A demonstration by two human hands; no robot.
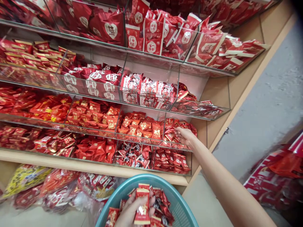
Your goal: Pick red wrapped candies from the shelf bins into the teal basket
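My left hand (129,212) is closed around a few red wrapped candies (142,206) with gold ends, held upright above a teal plastic basket (186,206). More red candies (163,200), some with black and white prints, lie in the basket under that hand. My right hand (186,136) reaches over the clear front of a shelf compartment at the right end of a lower row. Its curled fingers touch the red packets (169,136) there; what they pinch, if anything, is too small to make out.
Tiered wooden shelves with clear dividers hold red packets (151,36) and candies (142,126). A wooden side panel (246,91) borders the right. Plastic bags of goods (59,184) lie below the bottom shelf, and striped red bags (267,179) stand by the grey wall (267,119).
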